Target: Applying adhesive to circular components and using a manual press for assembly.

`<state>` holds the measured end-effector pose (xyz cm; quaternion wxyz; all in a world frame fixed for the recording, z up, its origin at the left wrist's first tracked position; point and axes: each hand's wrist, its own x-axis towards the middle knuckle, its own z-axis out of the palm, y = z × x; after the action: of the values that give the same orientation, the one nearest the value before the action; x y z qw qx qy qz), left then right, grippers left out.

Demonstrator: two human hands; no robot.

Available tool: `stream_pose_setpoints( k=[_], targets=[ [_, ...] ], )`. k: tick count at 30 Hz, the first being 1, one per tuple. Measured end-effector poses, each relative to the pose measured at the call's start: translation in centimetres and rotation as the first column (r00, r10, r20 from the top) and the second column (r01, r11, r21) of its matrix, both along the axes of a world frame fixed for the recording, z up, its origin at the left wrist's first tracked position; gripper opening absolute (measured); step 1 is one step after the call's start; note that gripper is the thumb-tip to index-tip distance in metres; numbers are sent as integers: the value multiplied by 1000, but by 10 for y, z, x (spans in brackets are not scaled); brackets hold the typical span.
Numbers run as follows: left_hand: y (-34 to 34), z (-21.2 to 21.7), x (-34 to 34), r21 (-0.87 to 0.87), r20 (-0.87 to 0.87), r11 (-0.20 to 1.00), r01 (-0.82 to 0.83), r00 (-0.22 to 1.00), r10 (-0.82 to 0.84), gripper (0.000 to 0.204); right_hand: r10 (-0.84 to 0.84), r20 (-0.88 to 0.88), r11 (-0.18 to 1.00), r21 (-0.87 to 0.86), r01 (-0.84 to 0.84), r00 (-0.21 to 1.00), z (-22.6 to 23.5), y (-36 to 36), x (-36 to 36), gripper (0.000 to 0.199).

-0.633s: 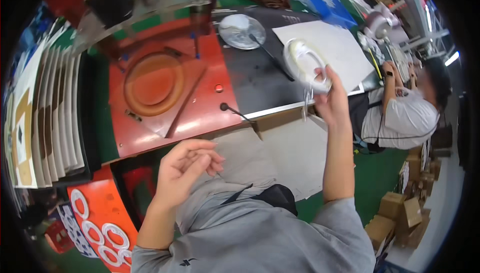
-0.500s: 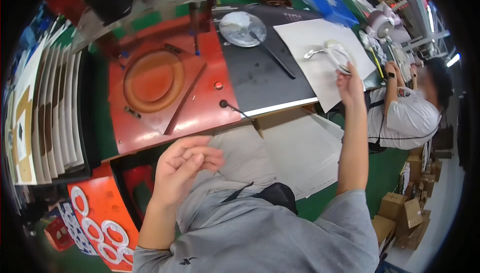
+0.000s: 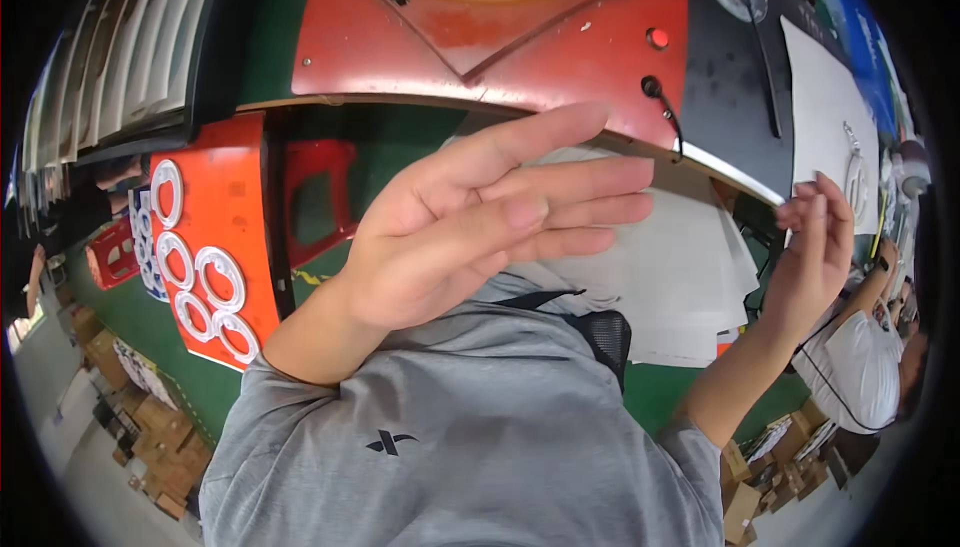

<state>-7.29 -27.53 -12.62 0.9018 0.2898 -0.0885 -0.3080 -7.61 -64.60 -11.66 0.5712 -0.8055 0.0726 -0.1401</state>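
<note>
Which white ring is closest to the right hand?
The white ring lying on the white sheet, just beyond the right hand; the others sit on the orange board.

Head view, steeply downward, close.

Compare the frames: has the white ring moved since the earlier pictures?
Yes. It left the right hand and now lies on the white sheet; the white ring is beyond the fingers.

Red-orange machine top, white rings on orange board — perhaps gaskets, cardboard boxes
</note>
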Motion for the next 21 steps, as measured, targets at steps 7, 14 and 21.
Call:
stream_pose_setpoints(
  k=[7, 14, 21],
  targets=[
    [1, 6, -6, 278, 115, 949, -152, 985, 124, 61, 421, 154, 901, 37, -431, 894, -9, 151, -4, 39],
    [6, -9, -13, 303, 235, 902, -308, 941, 243, 59, 546, 87, 835, 15, -549, 833, -23, 176, 1, 38],
    [13, -11, -11, 295, 260, 907, -302, 938, 228, 53, 581, 92, 810, 35, -586, 809, -25, 181, 4, 37]
  ],
)
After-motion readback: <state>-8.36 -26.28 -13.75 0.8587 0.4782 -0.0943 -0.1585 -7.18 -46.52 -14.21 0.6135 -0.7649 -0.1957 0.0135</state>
